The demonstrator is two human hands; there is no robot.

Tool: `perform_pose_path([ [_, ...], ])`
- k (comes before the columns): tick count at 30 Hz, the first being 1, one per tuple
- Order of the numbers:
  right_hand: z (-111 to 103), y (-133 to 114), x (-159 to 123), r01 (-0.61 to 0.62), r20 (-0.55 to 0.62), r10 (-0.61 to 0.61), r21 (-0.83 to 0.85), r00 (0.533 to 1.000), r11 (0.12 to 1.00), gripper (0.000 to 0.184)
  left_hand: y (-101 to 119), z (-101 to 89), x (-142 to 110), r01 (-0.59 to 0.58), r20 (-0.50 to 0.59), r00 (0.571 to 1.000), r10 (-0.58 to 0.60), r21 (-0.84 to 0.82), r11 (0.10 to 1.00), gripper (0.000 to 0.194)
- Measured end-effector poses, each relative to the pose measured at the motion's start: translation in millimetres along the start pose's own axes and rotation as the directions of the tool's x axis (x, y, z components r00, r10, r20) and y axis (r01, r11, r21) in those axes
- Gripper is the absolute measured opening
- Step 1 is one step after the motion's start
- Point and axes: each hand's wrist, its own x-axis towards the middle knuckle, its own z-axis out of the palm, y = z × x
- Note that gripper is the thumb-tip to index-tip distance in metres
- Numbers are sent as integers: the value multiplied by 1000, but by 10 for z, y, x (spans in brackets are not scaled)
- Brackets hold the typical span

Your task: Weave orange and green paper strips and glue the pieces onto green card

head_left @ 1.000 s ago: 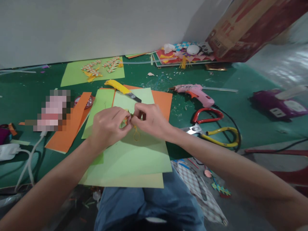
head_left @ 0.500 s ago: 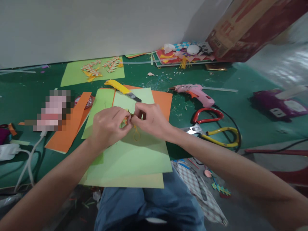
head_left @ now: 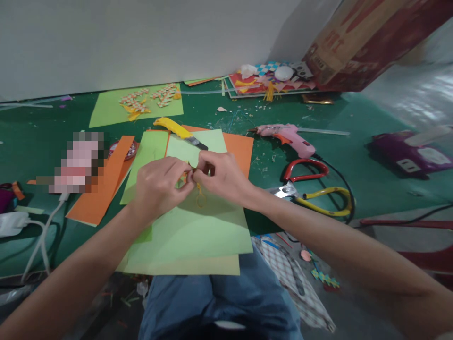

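Over the pale green paper sheets [head_left: 208, 231], my left hand [head_left: 161, 182] and my right hand [head_left: 222, 177] meet with fingertips pinched together. Between them is a small folded-paper piece in orange and green, mostly covered by my fingers. A thin yellow cord loop [head_left: 200, 196] hangs below the pinch. I cannot make out exactly which part each hand grips. Just beyond my fingers lies a yellow utility knife [head_left: 180, 131] on the paper. The scissors [head_left: 311, 191], with one red and one yellow handle, rest to the right of my right forearm.
A pink glue gun [head_left: 286, 136] lies behind the scissors, its cord trailing right. Orange paper strips [head_left: 102, 189] and a blurred-out pink object [head_left: 78, 163] on a white cable are at left. Woven paper pieces [head_left: 136, 101] sit at the back. A purple packet [head_left: 412, 153] is at right.
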Motion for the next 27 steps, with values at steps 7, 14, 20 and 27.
perform_pose_path([
  [7,-2,22,14,13,-15,-13,-11,1000,1000,19,5,-26,16,56,68,996,-56,10,998,13],
  [14,-10,30,22,37,-13,-37,29,999,999,18,6,-44,17,95,98,991,-94,-3,995,13],
  [20,-20,37,28,70,-14,-69,126,998,990,12,6,-73,46,118,68,992,-110,-122,986,7],
  [27,-125,30,49,125,14,-129,181,992,976,7,-31,-94,118,404,213,914,-344,-424,811,23],
])
